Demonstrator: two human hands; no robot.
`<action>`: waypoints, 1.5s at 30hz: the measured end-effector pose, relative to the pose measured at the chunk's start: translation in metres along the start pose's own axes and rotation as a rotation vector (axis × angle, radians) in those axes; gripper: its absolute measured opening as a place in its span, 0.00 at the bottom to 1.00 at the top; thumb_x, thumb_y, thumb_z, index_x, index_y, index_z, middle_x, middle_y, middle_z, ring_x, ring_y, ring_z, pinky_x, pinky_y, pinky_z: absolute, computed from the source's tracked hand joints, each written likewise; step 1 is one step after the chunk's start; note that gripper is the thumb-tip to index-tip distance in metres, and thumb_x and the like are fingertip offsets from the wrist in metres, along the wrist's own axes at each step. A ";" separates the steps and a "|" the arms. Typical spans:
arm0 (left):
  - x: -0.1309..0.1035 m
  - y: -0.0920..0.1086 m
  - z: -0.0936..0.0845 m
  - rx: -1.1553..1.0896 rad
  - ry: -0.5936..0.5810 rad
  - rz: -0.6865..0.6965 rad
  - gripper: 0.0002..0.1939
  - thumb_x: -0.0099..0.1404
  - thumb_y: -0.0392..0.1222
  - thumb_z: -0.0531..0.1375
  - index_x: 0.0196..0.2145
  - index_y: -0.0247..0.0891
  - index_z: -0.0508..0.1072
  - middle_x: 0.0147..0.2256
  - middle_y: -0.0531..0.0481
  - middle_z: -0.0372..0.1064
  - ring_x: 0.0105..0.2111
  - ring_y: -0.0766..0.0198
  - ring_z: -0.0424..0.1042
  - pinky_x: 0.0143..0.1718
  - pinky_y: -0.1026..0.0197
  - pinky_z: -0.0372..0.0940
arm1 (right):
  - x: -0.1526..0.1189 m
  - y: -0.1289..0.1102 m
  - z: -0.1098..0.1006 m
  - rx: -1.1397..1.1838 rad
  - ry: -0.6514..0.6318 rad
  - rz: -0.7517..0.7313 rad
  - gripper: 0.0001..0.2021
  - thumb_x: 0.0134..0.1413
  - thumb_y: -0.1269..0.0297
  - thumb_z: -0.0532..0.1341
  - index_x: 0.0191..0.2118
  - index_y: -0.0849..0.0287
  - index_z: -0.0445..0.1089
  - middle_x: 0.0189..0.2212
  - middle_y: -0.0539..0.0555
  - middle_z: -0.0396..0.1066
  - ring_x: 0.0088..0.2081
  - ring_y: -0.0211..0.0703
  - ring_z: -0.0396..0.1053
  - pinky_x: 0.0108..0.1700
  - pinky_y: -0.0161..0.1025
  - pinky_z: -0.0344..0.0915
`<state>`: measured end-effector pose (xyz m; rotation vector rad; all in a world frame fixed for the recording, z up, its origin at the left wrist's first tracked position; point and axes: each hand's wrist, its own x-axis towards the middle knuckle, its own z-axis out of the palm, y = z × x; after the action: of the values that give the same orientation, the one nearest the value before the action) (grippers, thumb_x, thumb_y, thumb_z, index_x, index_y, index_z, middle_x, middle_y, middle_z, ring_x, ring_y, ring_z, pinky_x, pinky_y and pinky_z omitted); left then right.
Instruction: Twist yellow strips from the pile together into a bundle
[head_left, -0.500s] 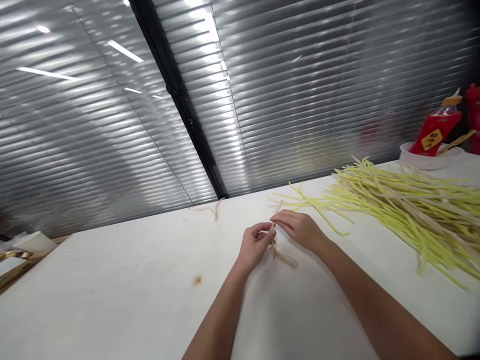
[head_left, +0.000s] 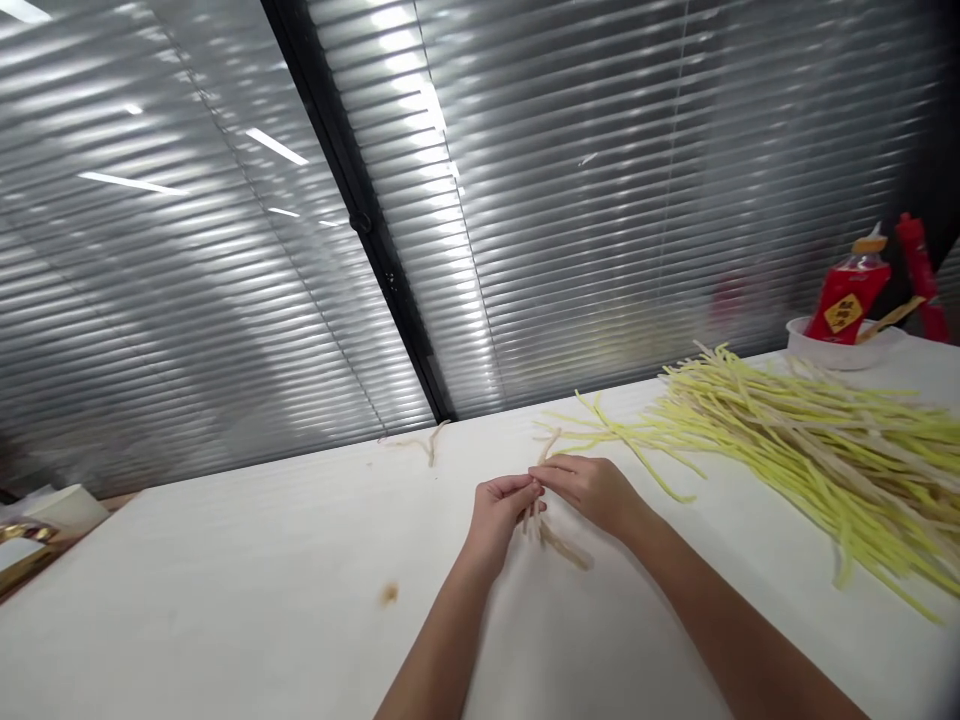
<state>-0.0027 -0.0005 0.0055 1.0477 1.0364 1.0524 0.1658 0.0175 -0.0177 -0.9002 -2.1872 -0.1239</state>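
Close together over the white tabletop [head_left: 247,580], both hands pinch a small bundle of beige pipe cleaners [head_left: 566,550]. My left hand [head_left: 491,515] has thumb and forefinger closed on the stems. Touching it at the fingertips, my right hand [head_left: 589,490] is closed on the same stems. One end sticks up beyond the fingers, while loose ends fan out below them. The pinched section itself is mostly covered. To the right lies a large heap of yellow and beige pipe cleaners [head_left: 795,440].
A bent beige piece [head_left: 433,447] lies near the table's back edge. At the back right, a red-labelled bottle [head_left: 847,300] stands in a white bowl [head_left: 832,353], beside a red bottle [head_left: 919,275]. Blinds [head_left: 585,250] behind glass border the table. White paper [head_left: 71,510] sits far left.
My view has tilted slightly, so the table sits lower in the picture. Both hands still pinch the stems, with the fingertips slightly shifted and the lower ends more spread.
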 end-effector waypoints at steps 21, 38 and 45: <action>-0.004 0.004 0.004 -0.233 -0.074 -0.135 0.14 0.53 0.47 0.64 0.32 0.33 0.74 0.32 0.48 0.70 0.25 0.70 0.70 0.29 0.67 0.63 | 0.010 -0.021 0.018 0.968 0.367 0.496 0.09 0.58 0.58 0.54 0.38 0.56 0.66 0.30 0.52 0.70 0.26 0.38 0.69 0.23 0.33 0.66; 0.002 -0.002 0.005 -0.671 -0.049 -0.096 0.09 0.53 0.38 0.66 0.27 0.34 0.68 0.21 0.55 0.65 0.21 0.73 0.65 0.23 0.70 0.60 | 0.010 -0.026 0.016 0.646 0.219 0.118 0.11 0.59 0.69 0.54 0.42 0.53 0.71 0.33 0.53 0.66 0.34 0.38 0.66 0.37 0.36 0.64; 0.004 -0.005 0.002 -0.604 -0.035 -0.072 0.13 0.53 0.38 0.66 0.37 0.36 0.70 0.26 0.54 0.68 0.22 0.72 0.67 0.24 0.69 0.63 | 0.007 -0.021 0.013 0.485 0.178 0.073 0.11 0.59 0.68 0.54 0.44 0.52 0.71 0.36 0.53 0.67 0.35 0.36 0.67 0.37 0.33 0.65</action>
<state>0.0007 0.0022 0.0002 0.5304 0.6539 1.1816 0.1410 0.0110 -0.0183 -0.6613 -1.8943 0.3372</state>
